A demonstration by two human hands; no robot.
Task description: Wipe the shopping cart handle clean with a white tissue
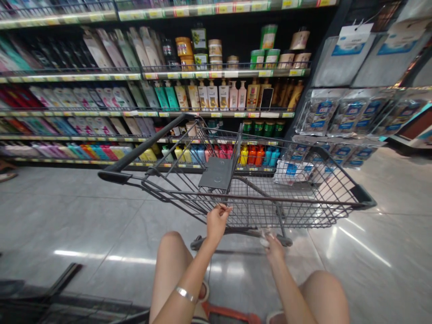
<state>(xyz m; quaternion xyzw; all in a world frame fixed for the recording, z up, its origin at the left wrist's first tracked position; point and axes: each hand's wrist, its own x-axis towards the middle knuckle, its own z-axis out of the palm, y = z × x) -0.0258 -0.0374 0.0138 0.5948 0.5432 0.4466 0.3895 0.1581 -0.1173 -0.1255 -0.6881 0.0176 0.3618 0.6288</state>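
1. Black wire cart [256, 197] stands side-on in front of the person, on grey floor [84, 216]; handle [148, 144] to the L, basket end to the R, seat flap [218, 173] inside.
2. L hand [218, 221]: raised by the cart's near side, below the top rail. Fingertips drawn together in a pinch; nothing visible btwn them. Contact w/ the wire: can't tell. Silver band [185, 294] on that wrist.
3. R hand [276, 248]: lower, near the cart's base frame. Fingers look curled round a pale scrap [265, 240], prob. thin & part see-thru; too blurred to name.
4. Step in hand (my read): fine fingertip work close to the cart's side, L pinching, R gripping the scrap. Person looks seated, knees [171, 252] either side of the arms.
5. Next move, I'd judge, calls for keeping the R grip on the scrap, a light L pinch, & both hands kept off the wire & base frame so nothing snags.
6. Behind: shelf [222, 74] rows w/ bottles [212, 96] & tubs [184, 47]; hanging packs [353, 110] to the R. Orange-red item [232, 312] low btwn the legs, poss. a stool, cut off.
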